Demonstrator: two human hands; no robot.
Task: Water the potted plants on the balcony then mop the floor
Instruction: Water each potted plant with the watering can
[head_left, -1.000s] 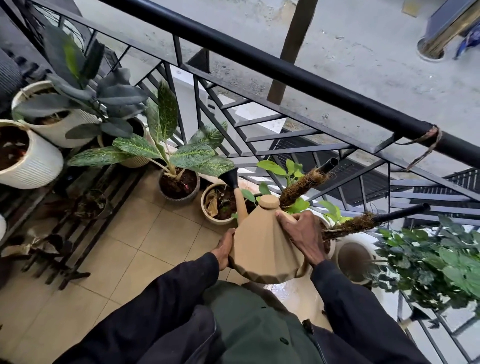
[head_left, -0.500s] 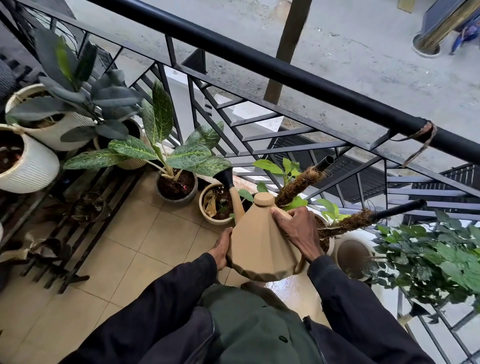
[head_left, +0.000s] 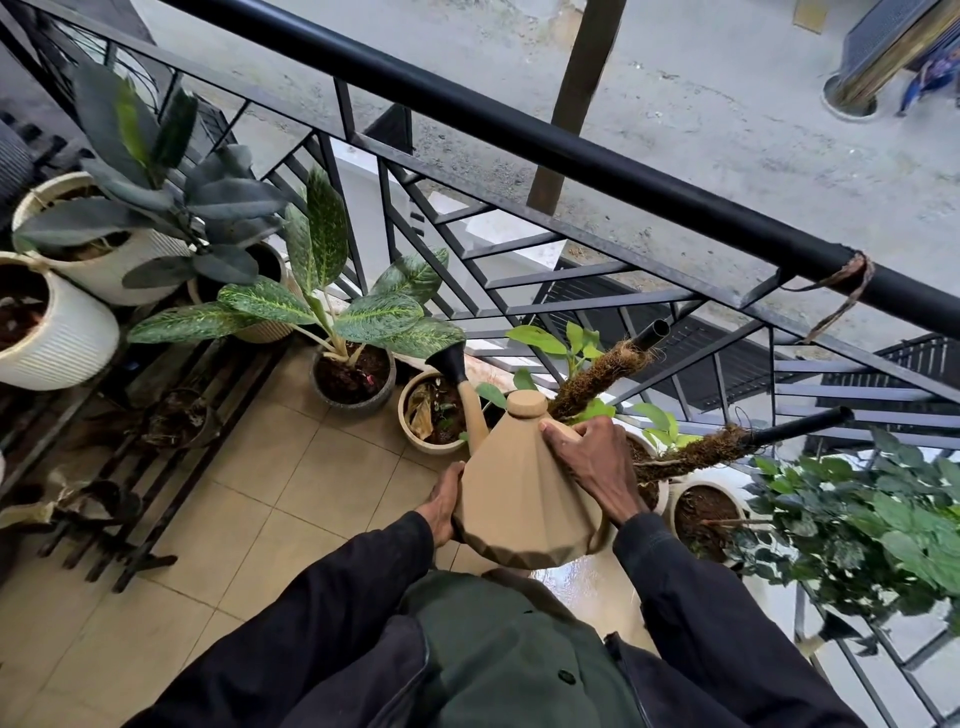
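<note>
A tan faceted watering can (head_left: 514, 499) with a black spout tip (head_left: 451, 361) is held in front of me. My left hand (head_left: 442, 503) supports its lower left side. My right hand (head_left: 592, 462) lies over its upper right side, fingers spread on the body. The spout points over a small beige pot (head_left: 415, 434) holding dry leaves. Beside that stands a grey pot (head_left: 382, 397) with a speckled green plant (head_left: 332, 306). Two pots with coir poles (head_left: 589, 382) sit to the right, partly hidden by the can.
A black metal railing (head_left: 571, 156) bounds the balcony ahead. White ribbed pots (head_left: 67, 343) and a dark-leaved plant (head_left: 171, 208) stand on a black slatted rack (head_left: 156, 499) at left. A bushy green plant (head_left: 872, 525) fills the right. Beige tiles (head_left: 291, 478) look wet near my feet.
The can and both hands hold nearly the same pose; my view has shifted slightly, and the spout stays over the small beige pot.
</note>
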